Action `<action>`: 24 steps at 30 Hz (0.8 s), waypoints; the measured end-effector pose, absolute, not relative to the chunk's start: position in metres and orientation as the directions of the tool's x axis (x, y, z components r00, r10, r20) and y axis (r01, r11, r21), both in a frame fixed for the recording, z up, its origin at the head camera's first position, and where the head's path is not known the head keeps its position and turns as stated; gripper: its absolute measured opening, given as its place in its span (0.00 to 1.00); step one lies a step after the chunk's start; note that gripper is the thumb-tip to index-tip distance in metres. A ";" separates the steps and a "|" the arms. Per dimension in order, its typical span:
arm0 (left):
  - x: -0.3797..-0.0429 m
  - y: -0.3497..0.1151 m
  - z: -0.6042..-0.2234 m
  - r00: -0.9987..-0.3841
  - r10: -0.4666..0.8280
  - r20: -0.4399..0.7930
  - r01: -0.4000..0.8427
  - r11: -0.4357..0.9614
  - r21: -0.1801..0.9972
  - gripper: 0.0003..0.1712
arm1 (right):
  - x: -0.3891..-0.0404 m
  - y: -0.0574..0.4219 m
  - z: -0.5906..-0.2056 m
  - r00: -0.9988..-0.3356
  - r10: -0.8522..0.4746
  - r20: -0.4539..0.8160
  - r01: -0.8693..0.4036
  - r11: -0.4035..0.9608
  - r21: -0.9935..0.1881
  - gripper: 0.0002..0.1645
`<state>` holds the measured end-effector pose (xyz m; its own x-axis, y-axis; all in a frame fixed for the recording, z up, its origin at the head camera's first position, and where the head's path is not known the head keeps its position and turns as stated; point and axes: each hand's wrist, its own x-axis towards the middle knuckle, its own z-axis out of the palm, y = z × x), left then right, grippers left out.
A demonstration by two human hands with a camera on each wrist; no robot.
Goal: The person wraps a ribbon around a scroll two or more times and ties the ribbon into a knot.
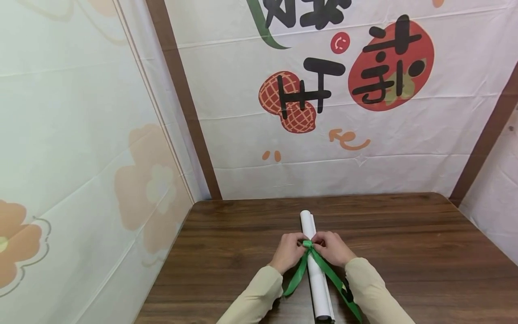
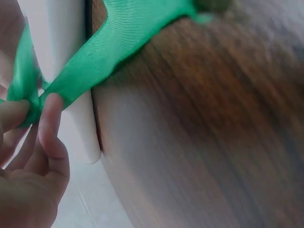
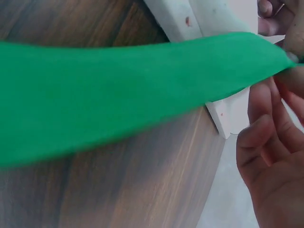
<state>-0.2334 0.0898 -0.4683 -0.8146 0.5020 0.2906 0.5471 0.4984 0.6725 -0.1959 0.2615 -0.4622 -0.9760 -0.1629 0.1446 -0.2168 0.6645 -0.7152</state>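
A rolled white sheet of paper [image 1: 319, 288] lies lengthwise on the wooden table. Green ribbon [image 1: 297, 277] crosses it, gathered at a knot on top, with one long tail falling to each side. On the left of the roll, my left hand [image 1: 288, 252] pinches the ribbon at the knot; the left wrist view shows thumb and finger on the green band [image 2: 95, 61]. From the right side, my right hand [image 1: 333, 249] pinches ribbon beside the knot. In the right wrist view a wide tail [image 3: 142, 90] runs to the fingers of the right hand [image 3: 278, 147] and partly covers the roll.
The dark wooden table [image 1: 226, 252] reaches to a white printed cloth backdrop [image 1: 243, 180] behind it. Another cloth wall [image 1: 93, 180] with orange flowers stands along the left. The right tail passes under the right sleeve [image 1: 368, 283], near a small dark patch.
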 end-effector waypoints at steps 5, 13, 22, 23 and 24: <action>-0.234 0.092 -0.469 -0.825 0.483 0.294 0.535 0.499 0.682 0.09 | -0.197 0.263 -0.463 -0.969 -0.192 0.153 -0.243 0.652 -0.718 0.03; -0.234 0.092 -0.473 -0.819 0.497 0.287 0.535 0.479 0.696 0.09 | -0.198 0.268 -0.463 -0.967 -0.186 0.172 -0.253 0.661 -0.707 0.03; -0.237 0.088 -0.472 -0.789 0.542 0.291 0.565 0.451 0.691 0.10 | -0.196 0.268 -0.464 -0.964 -0.198 0.175 -0.263 0.668 -0.696 0.04; -0.237 0.088 -0.471 -0.784 0.545 0.296 0.574 0.455 0.681 0.10 | -0.196 0.268 -0.464 -0.964 -0.202 0.172 -0.264 0.660 -0.703 0.04; -0.237 0.087 -0.471 -0.780 0.548 0.303 0.584 0.462 0.667 0.09 | -0.196 0.268 -0.464 -0.964 -0.206 0.169 -0.264 0.651 -0.711 0.04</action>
